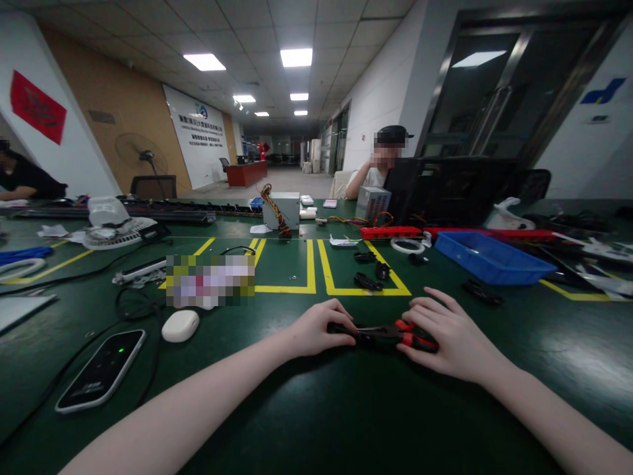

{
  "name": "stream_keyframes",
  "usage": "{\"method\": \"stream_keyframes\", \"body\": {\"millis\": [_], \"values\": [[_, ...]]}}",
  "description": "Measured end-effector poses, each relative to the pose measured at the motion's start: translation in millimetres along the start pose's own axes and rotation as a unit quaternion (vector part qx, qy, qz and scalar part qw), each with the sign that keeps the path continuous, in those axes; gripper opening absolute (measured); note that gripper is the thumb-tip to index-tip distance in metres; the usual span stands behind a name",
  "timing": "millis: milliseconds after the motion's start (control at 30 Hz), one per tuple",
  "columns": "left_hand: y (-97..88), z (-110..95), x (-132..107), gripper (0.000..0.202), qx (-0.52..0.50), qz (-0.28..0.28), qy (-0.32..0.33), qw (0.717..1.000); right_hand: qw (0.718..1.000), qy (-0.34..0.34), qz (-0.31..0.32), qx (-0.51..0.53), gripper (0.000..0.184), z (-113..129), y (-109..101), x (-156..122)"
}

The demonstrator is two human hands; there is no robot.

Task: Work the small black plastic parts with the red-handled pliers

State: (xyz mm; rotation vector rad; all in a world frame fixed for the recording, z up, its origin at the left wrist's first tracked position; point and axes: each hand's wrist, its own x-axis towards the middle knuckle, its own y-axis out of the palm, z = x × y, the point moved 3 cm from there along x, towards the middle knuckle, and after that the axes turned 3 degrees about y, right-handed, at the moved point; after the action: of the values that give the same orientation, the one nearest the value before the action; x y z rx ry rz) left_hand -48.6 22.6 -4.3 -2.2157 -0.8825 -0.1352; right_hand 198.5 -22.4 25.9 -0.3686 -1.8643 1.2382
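Note:
Just in front of me over the green table, my right hand (448, 333) is closed around the red and black handles of a pair of pliers (406, 338). The pliers lie nearly level, their jaws pointing left. At the jaw end, my left hand (316, 328) pinches a small black thing (339, 328); the fingers hide most of it, and its kind does not show. The jaws reach up to the left fingertips, and I cannot tell whether they grip the black thing. Several small black cable bundles (368, 282) lie beyond my hands inside a yellow-taped square.
A blue tray (494, 260) stands at the right, with a black cable bundle (482, 292) before it. On the left are a white case (180, 326), a phone-like device (103, 369) and loose black cables. Further back are a power supply (287, 210) and a seated person (376, 175).

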Motion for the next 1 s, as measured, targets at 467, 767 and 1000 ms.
{"method": "stream_keyframes", "body": {"millis": [467, 767, 1000], "values": [[-0.2, 0.0, -0.2, 0.018, 0.008, -0.002, -0.008, 1.000, 1.000, 0.006, 0.002, -0.004, 0.029, 8.5, -1.5, 2.3], [0.6, -1.2, -0.4, 0.018, 0.004, -0.003, -0.007, 1.000, 1.000, 0.001, 0.000, -0.005, 0.029, 6.0, -4.3, 1.5], [0.0, -3.4, -0.3, 0.019, 0.006, -0.001, -0.003, 1.000, 1.000, 0.005, -0.015, -0.008, 0.028, 6.0, -2.9, -0.1]]}}
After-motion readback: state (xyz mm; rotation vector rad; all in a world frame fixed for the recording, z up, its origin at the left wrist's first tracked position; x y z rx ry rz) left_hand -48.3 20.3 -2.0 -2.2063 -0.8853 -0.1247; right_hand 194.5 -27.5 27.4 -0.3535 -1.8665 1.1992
